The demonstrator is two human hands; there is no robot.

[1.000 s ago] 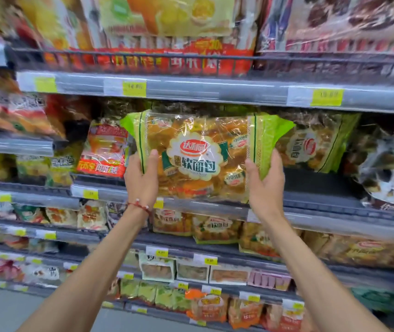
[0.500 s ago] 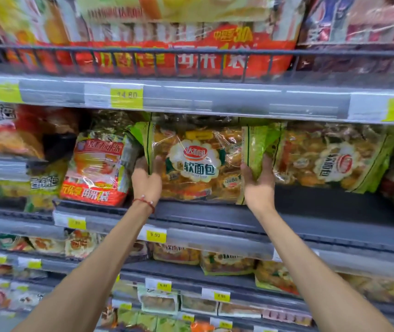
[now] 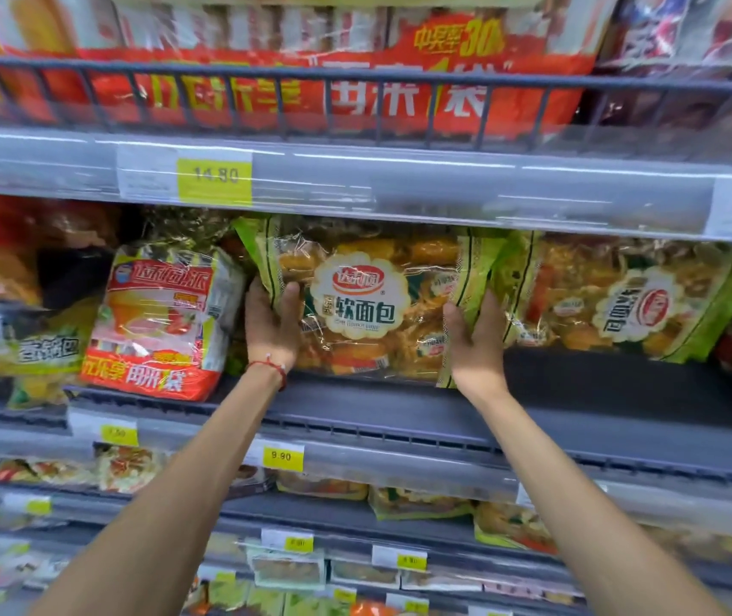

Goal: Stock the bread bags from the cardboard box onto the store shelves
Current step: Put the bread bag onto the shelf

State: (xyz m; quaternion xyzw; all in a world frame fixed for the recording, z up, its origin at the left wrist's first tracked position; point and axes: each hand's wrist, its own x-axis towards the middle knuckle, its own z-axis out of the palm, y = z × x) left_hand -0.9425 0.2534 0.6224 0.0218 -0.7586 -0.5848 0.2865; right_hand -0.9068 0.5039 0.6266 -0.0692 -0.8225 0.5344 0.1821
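Note:
A clear bread bag (image 3: 368, 300) with green ends and a white scalloped label stands upright on the dark grey shelf (image 3: 577, 420). My left hand (image 3: 271, 324) grips its left end, thumb on the front. At the bag's right end my right hand (image 3: 475, 340) holds it from the side, fingers behind the green edge. A second bag of the same bread (image 3: 630, 300) leans just to the right. The cardboard box is out of sight.
A red and white snack bag (image 3: 159, 322) stands to the left of the held bag. The shelf above (image 3: 399, 184) carries a wire rail and a 14.80 price tag. Bare shelf surface lies in front of the second bag. Lower shelves hold several smaller packs.
Both hands have carried the bread bag forward and down onto the shelf, beneath the upper shelf's edge. The view has moved closer to the shelves.

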